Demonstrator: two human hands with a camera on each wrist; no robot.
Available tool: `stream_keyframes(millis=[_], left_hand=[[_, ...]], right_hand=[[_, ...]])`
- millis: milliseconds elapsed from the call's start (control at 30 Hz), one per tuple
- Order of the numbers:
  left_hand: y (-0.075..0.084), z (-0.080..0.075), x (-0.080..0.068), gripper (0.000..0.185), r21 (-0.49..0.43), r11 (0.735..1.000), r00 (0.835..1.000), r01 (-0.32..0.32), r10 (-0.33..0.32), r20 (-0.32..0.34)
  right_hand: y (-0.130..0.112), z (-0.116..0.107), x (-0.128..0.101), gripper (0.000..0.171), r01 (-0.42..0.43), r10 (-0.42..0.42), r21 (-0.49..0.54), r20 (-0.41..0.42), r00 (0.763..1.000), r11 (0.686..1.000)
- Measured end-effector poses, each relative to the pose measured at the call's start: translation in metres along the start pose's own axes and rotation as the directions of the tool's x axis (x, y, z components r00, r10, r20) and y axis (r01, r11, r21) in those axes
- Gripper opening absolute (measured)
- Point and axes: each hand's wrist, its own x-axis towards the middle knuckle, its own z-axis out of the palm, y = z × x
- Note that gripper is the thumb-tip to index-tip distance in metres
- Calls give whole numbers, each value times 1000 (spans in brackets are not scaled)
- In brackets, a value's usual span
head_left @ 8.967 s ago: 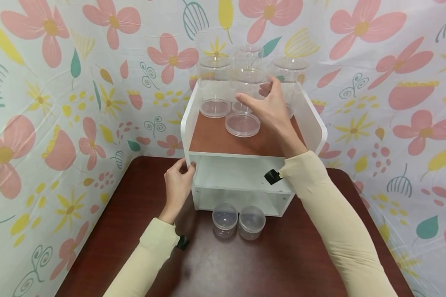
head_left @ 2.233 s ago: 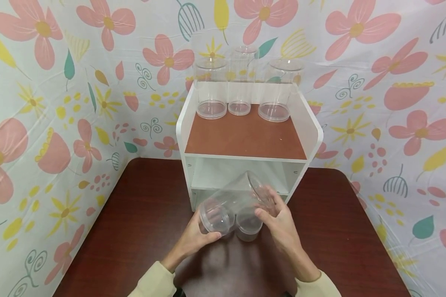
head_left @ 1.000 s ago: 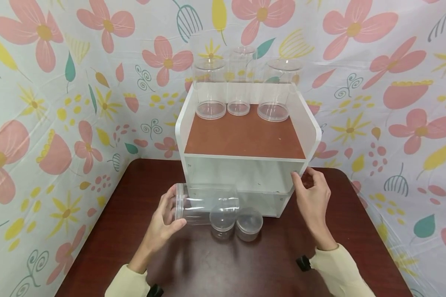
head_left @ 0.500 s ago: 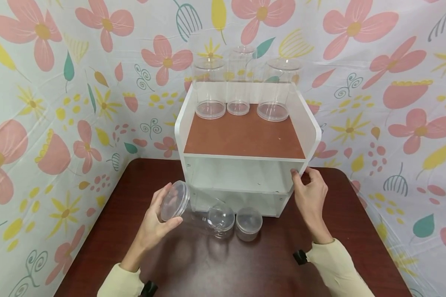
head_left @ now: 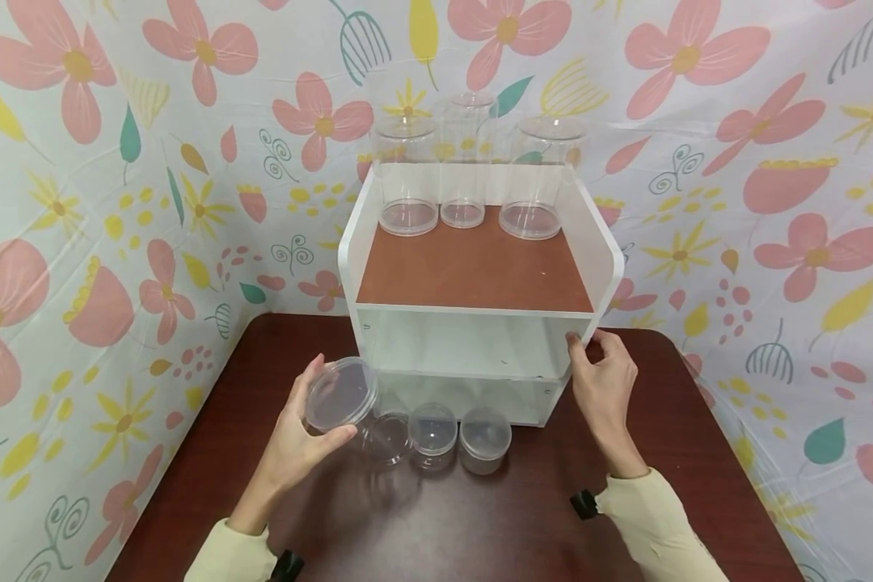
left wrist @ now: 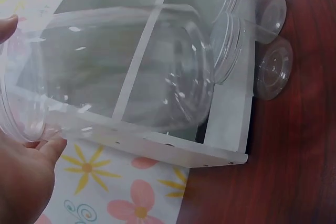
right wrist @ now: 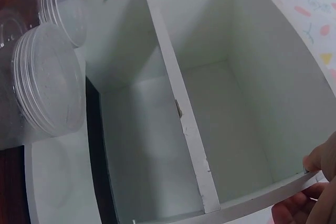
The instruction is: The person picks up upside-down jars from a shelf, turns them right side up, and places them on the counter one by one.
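My left hand (head_left: 311,422) grips a large clear lidded jar (head_left: 349,404) by its lid end, tilted, with its base low over the dark table just left of the shelf unit. In the left wrist view the jar (left wrist: 121,72) fills the frame and my left hand's fingers (left wrist: 23,174) curl round its lid rim. My right hand (head_left: 588,346) pinches the right front edge of the white shelf unit (head_left: 480,311); its fingertips (right wrist: 317,174) show on that edge. The shelf unit's two compartments (right wrist: 220,114) hold nothing.
Two small clear lidded jars (head_left: 432,432) (head_left: 484,436) stand on the brown table (head_left: 480,517) in front of the shelf unit. Three tall clear jars (head_left: 406,174) (head_left: 464,162) (head_left: 537,182) stand at the back of its brown top. Floral cloth walls close in all round.
My left hand has turned the large jar from lying sideways to lid facing me, base down toward the table. My right hand stays on the shelf unit's edge.
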Motion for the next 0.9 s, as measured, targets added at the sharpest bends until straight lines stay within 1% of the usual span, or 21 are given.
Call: stream_keyframes(millis=[67,167,467,700,900], left_hand=[[0,-1,0,105,44,999,1000,12,-11,-11],[-2,-1,-1,108,83,996,1000,24,-23,-16],[-16,6,-3,112,186,982,999,35,-33,-14],[-25,15,-5,112,216,975,998,60,-58,-13],[-34,22,-8,112,243,965,996,94,-93,-14]], right_hand=[[0,0,0,19,5,-5,3,-2,1000,1000],[0,0,0,19,12,-12,7,-4,1000,1000],[1,0,0,17,21,-21,14,-4,1000,1000],[2,1,0,17,17,-17,13,-12,1000,1000],[4,2,0,16,33,-33,19,-20,999,999]])
